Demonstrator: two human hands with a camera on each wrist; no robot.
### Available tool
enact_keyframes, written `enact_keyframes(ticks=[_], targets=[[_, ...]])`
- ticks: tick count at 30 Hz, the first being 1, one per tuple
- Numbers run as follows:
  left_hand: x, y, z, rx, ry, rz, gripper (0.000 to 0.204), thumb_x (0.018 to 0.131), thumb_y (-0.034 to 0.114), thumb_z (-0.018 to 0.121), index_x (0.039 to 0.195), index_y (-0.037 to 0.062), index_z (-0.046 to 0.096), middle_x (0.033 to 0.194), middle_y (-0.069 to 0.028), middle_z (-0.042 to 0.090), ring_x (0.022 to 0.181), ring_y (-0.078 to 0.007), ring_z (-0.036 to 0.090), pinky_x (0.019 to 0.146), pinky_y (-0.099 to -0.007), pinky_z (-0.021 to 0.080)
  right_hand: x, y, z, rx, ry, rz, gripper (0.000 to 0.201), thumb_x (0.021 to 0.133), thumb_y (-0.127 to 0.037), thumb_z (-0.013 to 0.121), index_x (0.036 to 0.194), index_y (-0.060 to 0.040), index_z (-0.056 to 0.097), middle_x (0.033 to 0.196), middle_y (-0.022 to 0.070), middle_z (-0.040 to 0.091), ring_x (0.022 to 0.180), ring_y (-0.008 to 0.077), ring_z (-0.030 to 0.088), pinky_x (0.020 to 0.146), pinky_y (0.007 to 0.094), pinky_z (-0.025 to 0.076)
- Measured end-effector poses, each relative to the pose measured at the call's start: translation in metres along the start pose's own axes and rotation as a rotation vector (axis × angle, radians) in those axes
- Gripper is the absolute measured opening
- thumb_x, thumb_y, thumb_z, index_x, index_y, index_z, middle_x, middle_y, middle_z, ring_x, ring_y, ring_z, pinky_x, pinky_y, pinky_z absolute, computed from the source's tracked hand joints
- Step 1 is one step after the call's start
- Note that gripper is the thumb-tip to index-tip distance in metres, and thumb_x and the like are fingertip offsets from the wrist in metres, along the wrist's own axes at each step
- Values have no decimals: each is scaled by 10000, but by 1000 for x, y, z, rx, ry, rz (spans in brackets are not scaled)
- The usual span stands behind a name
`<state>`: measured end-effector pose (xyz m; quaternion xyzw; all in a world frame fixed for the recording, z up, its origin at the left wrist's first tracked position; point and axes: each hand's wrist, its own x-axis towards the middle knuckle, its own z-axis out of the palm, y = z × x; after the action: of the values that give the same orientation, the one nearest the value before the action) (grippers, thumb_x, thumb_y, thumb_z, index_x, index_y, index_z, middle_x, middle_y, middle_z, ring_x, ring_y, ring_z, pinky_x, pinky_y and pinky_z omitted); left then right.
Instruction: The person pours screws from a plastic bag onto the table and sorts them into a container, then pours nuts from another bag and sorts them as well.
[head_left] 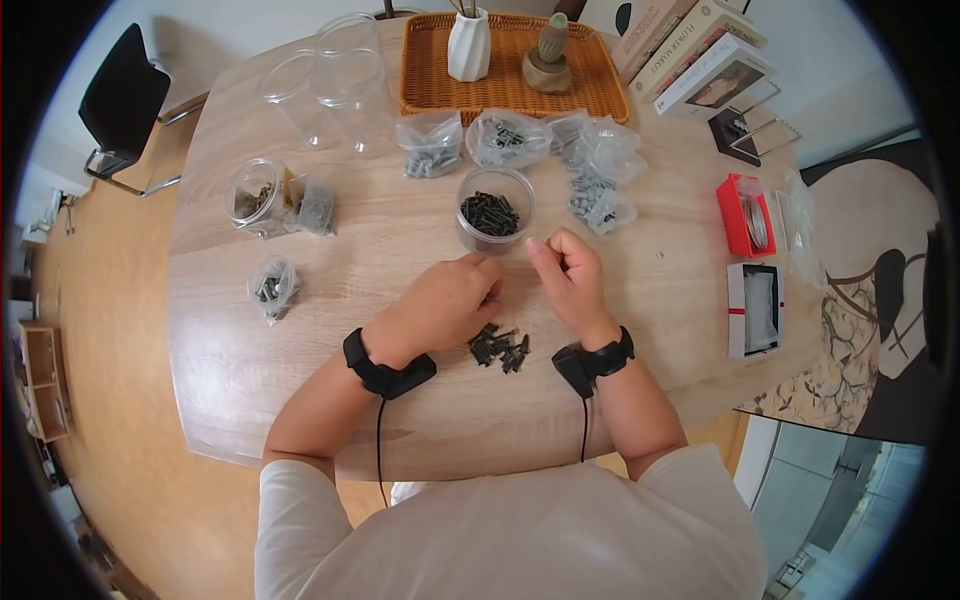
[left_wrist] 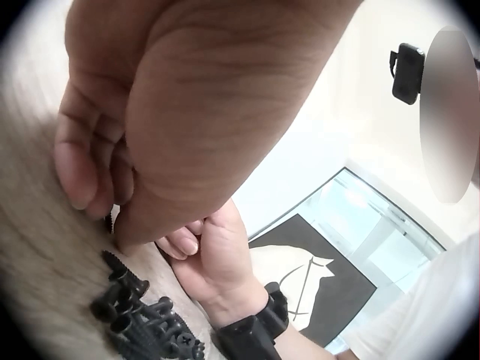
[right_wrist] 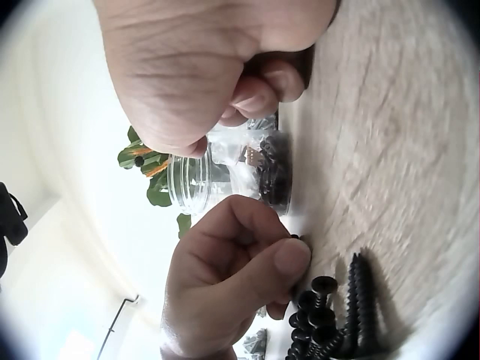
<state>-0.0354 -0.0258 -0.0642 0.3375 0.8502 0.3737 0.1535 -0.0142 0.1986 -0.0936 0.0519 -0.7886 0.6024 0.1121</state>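
Observation:
My left hand is low over the table beside a small pile of black screws. Its thumb and fingers pinch a black screw, mostly hidden by the fingers in the wrist views. My right hand is at the near right side of a clear round jar that contains many black screws. Its fingers are curled, and nothing shows between them. In the right wrist view, the loose screws lie close below the left fingertips.
Clear bags of hardware stand behind the jar. To the left are another filled jar and a small bag. Tall clear containers and a wicker tray line the back. A red box sits at the right.

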Motion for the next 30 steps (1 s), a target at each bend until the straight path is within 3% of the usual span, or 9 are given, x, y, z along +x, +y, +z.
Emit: enact_keyframes(ticks=[9, 15, 20, 27, 30], targets=[[-4, 0, 1, 50, 32, -50, 249, 884, 110, 805, 1030, 8, 631, 1020, -203, 717, 920, -431, 722, 816, -502, 576, 0, 0, -1, 13, -11, 17, 465, 1065, -201, 757, 751, -55, 447, 664, -28, 407, 663, 70, 350, 555, 297, 330], [-7, 10, -10, 180, -6, -83, 246, 891, 131, 802, 1061, 44, 646, 1011, -184, 710, 908, -419, 722, 803, -503, 578, 0, 3, -1, -1, -15, 0, 470, 1067, -215, 758, 752, -54, 448, 664, -26, 408, 660, 77, 350, 556, 298, 331], [-17, 1, -26, 279, -48, 1, 246, 894, 108, 786, 1115, 98, 678, 1059, -140, 670, 899, -408, 720, 778, -510, 576, 1, 1, -2, -17, -23, 10, 485, 1069, -233, 760, 749, -57, 440, 666, -22, 397, 661, 82, 337, 554, 302, 327], [-13, 13, -21, 360, -64, 13, 194, 923, 85, 724, 1113, 97, 686, 1077, -125, 661, 930, -382, 729, 782, -490, 585, 1, 2, -1, -10, -22, 12, 484, 1066, -227, 761, 747, -58, 439, 662, -23, 389, 655, 84, 331, 545, 307, 319], [-12, 15, -17, 386, -47, 99, 178, 924, 75, 708, 1100, 94, 689, 1068, -125, 657, 919, -373, 734, 772, -484, 592, 1, 5, -1, -14, -10, 7, 481, 1061, -220, 766, 747, -59, 439, 658, -22, 384, 653, 85, 328, 543, 308, 316]])
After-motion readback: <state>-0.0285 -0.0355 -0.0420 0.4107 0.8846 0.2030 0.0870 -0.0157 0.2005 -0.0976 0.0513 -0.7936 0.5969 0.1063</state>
